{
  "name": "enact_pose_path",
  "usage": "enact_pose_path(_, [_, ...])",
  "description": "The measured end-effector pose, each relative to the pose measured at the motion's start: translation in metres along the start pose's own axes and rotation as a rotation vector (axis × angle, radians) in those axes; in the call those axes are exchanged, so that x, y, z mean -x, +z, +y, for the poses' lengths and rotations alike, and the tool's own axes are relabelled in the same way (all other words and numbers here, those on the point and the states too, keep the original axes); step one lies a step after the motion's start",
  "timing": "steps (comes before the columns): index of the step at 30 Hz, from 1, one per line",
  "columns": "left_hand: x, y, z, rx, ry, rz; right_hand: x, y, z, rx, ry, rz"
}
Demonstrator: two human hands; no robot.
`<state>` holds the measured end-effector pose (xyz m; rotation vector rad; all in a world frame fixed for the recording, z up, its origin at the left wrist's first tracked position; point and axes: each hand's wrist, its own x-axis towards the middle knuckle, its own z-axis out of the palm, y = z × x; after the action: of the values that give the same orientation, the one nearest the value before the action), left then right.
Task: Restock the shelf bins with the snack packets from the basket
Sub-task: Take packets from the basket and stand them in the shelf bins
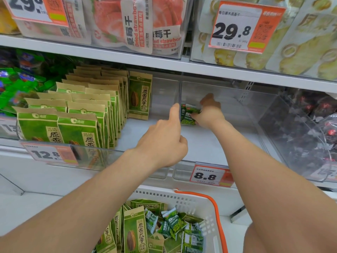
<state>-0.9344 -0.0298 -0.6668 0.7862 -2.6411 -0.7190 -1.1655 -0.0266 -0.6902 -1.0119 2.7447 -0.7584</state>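
My right hand reaches deep into a clear shelf bin and grips a small green pea snack packet near the bin's back left corner. My left hand hovers at the clear divider between two bins, index finger pointing up along it, the other fingers curled, holding nothing. Below, a white basket with an orange handle holds several green pea packets and tan sunflower seed packets.
The bin to the left holds rows of upright tan-and-green seed packets, with bare floor on its right side. A dark-wrapped snack bin sits at right. Price tags hang on the bin fronts. The upper shelf overhangs closely.
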Motion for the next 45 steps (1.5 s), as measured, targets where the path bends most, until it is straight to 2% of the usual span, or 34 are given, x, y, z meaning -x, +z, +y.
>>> enact_pose_path(2, [0.000,0.000,0.000,-0.003,-0.004,0.002,0.000,0.002,0.000,-0.055,-0.032,0.000])
enact_pose_path(5, [0.000,0.001,0.000,-0.010,0.002,0.006,0.003,0.002,-0.002,0.102,-0.141,-0.032])
enact_pose_path(13, [0.001,0.002,-0.001,-0.037,0.027,0.043,0.009,-0.012,-0.003,0.187,-0.156,-0.110])
enact_pose_path(19, [0.019,-0.002,0.008,-0.077,0.007,0.126,0.031,-0.033,-0.010,0.214,-0.273,-0.129])
enact_pose_path(21, [0.029,-0.007,0.012,-0.101,0.053,0.195,0.047,-0.040,-0.012,0.178,-0.306,-0.106])
enact_pose_path(24, [0.049,-0.016,0.023,-0.161,0.231,0.382,0.086,-0.051,-0.011,0.150,-0.415,0.024])
enact_pose_path(25, [0.056,-0.018,0.027,-0.146,0.245,0.382,0.104,-0.057,-0.012,0.132,-0.446,0.061])
enact_pose_path(29, [0.080,-0.010,0.034,-0.111,0.133,0.157,0.174,-0.083,-0.020,0.048,-0.533,0.114])
enact_pose_path(32, [0.094,0.006,0.029,-0.182,0.158,-0.210,0.223,-0.095,-0.023,0.102,-0.604,0.060])
enact_pose_path(36, [0.117,0.048,0.016,-0.415,0.204,-0.769,0.262,-0.078,-0.004,0.381,-0.632,-0.269])
enact_pose_path(39, [0.135,0.090,0.002,-0.523,0.192,-1.039,0.277,-0.041,0.025,0.599,-0.631,-0.540])
enact_pose_path(42, [0.156,0.134,-0.022,-0.601,0.174,-1.173,0.289,-0.003,0.053,0.714,-0.596,-0.785])
enact_pose_path(45, [0.179,0.164,-0.047,-0.759,0.200,-1.176,0.299,0.018,0.068,0.841,-0.592,-0.942])
